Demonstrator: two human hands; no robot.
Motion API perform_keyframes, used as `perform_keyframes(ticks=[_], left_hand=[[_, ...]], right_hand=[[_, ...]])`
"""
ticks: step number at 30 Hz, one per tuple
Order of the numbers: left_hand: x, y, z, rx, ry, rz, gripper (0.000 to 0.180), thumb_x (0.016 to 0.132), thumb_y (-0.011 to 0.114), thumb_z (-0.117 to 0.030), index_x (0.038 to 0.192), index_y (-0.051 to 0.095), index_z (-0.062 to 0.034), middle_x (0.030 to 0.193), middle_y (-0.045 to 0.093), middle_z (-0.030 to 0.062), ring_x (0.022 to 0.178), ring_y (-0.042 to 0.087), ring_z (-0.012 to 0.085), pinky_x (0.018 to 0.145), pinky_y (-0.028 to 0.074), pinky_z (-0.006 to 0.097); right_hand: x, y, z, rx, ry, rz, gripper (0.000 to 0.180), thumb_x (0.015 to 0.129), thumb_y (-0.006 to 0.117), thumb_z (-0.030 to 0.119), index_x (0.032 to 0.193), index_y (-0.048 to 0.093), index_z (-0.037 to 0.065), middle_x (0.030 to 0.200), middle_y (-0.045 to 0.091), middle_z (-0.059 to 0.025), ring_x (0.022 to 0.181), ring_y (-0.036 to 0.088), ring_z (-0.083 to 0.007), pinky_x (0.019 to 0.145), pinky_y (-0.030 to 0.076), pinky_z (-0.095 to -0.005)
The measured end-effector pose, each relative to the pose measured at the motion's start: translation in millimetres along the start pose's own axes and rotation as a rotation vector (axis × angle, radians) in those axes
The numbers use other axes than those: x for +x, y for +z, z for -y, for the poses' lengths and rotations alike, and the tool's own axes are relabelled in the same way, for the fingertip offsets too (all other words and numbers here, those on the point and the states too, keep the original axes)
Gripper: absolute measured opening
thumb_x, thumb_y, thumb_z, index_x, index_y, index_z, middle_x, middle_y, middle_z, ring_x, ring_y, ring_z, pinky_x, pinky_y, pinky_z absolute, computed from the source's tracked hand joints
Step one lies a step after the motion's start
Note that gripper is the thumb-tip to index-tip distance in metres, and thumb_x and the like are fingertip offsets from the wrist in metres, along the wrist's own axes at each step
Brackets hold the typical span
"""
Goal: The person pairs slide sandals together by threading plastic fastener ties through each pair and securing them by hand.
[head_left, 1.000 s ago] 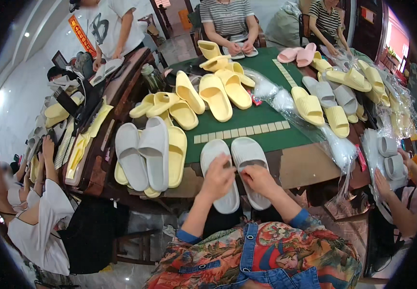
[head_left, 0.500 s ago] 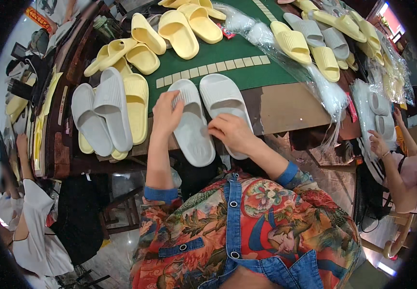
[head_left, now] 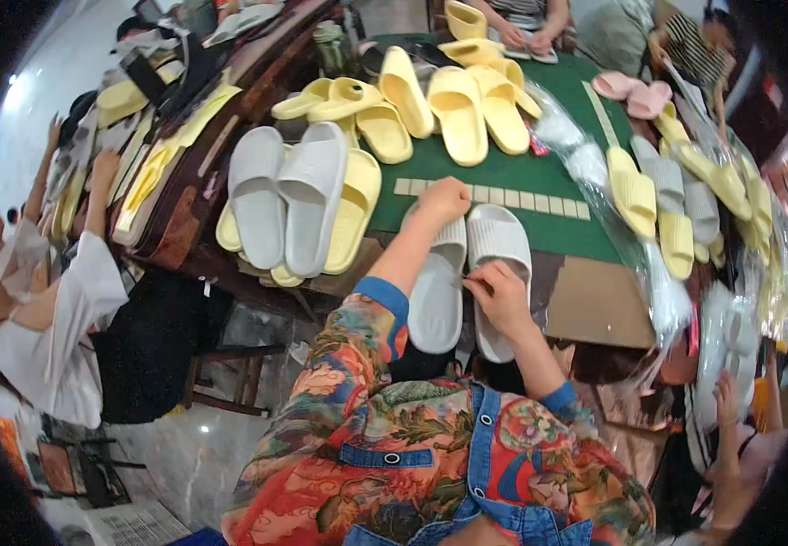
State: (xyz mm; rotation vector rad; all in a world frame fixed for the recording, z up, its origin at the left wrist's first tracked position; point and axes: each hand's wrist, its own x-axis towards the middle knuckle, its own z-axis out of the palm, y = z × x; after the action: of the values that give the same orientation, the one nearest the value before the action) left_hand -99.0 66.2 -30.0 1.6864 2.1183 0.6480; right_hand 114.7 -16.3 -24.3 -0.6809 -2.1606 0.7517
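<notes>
free: bare green mat (head_left: pixel 503 173) beyond tile row (head_left: pixel 503 195) | left of row: grey slides (head_left: pixel 284 200) on yellow ones, close | far side: yellow slides (head_left: pixel 457 114) | right: bagged slides (head_left: pixel 635 196) crowd edge | near side: cardboard (head_left: pixel 599 305) bare

Before you, at the near edge of the table (head_left: pixel 503 177): a pair of slippers (head_left: pixel 467 273) side by side. Your left hand (head_left: pixel 444 198) lies on the far end of the left one; your right hand (head_left: pixel 500 296) on the right one. Left of them: a stacked slipper pile (head_left: pixel 298 205). Far side: a row of slippers (head_left: pixel 430 105). Right: bagged slippers (head_left: pixel 667 209) in a line.
</notes>
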Motion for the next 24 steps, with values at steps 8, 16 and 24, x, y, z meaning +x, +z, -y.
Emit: perform_keyframes(ticks=[8, 16, 24], left_hand=[[-37.9, -28.8, -35.4, -0.459, 0.168, -0.468, 0.012, 0.077, 0.063, -0.010, 0.080, 0.062, 0.0011, 0.068, 0.061, 0.0065, 0.062, 0.056, 0.0127, 0.059, 0.045, 0.026], [-55.0, 5.7, -17.8, -1.191, -0.008, -0.340, 0.009, 0.084, 0.060, -0.011, 0.088, 0.058, -0.0029, 0.078, 0.059, 0.0014, 0.070, 0.057, 0.0126, 0.065, 0.044, 0.024], [-60.1, 7.1, -24.0, -1.427, 0.022, -0.274, 0.012, 0.084, 0.062, -0.011, 0.094, 0.064, -0.0037, 0.081, 0.060, -0.0034, 0.069, 0.050, 0.0036, 0.063, 0.039, 0.018]], right_hand=[[-1.0, -0.7, 1.9, -0.021, -0.031, -0.084, 0.013, 0.070, 0.071, 0.008, 0.079, 0.064, 0.005, 0.085, 0.056, -0.0095, 0.070, 0.058, -0.0268, 0.060, 0.047, -0.0348], [11.2, -27.0, 24.8, 0.071, 0.020, 0.039, 0.014, 0.074, 0.068, 0.010, 0.084, 0.062, 0.002, 0.081, 0.058, -0.0111, 0.068, 0.060, -0.0241, 0.058, 0.048, -0.0323], [119.7, -41.8, 2.1, -0.196, -0.239, -0.264, 0.018, 0.078, 0.065, 0.014, 0.092, 0.062, 0.003, 0.080, 0.064, -0.0109, 0.067, 0.061, -0.0216, 0.061, 0.049, -0.0308]])
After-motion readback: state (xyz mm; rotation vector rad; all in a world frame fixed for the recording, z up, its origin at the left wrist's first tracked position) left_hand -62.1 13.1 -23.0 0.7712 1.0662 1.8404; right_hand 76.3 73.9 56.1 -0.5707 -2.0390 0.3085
